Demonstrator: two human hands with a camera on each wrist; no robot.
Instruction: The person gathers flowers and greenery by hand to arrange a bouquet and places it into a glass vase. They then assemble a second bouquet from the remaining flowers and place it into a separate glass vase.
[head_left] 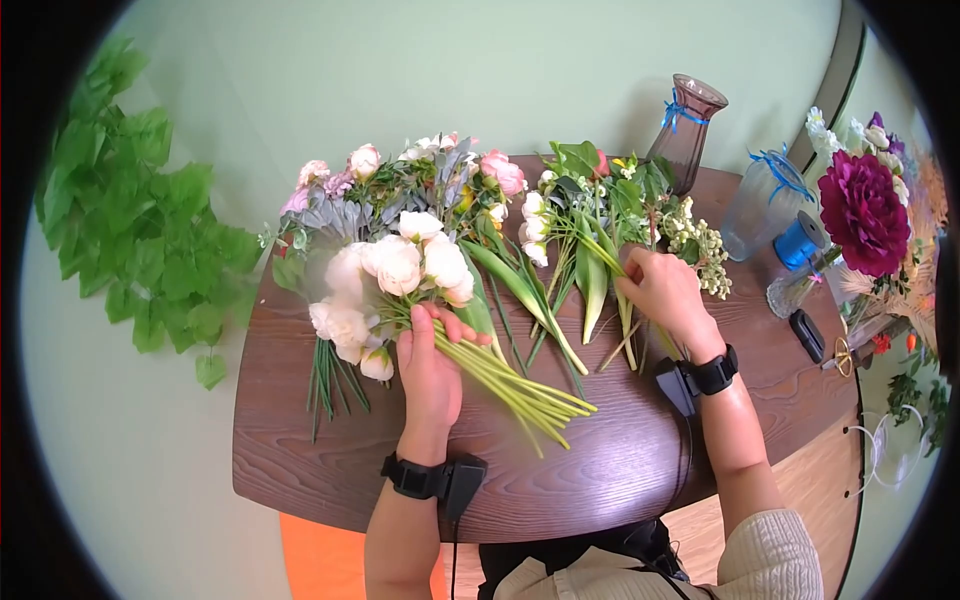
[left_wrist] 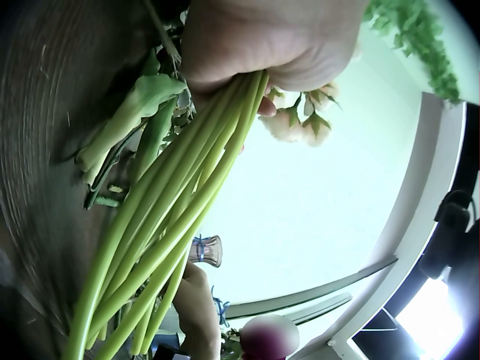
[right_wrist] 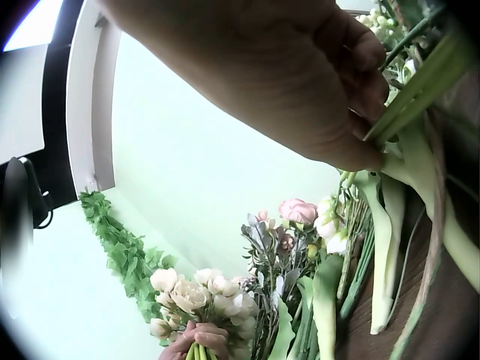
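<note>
Two hands (head_left: 432, 368) (head_left: 668, 297), both on green stems (head_left: 500, 380) (head_left: 603, 254)

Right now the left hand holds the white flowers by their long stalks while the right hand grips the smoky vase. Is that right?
Not quite: the right hand grips green stems, not the smoky vase, which stands beyond it, as the head view shows. The left hand does hold the white flowers by their long stalks.

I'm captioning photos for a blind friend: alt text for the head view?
A person's left hand holds white flowers by their long stems above a wooden table, while the right hand pinches green stalks beside other flowers.
</note>
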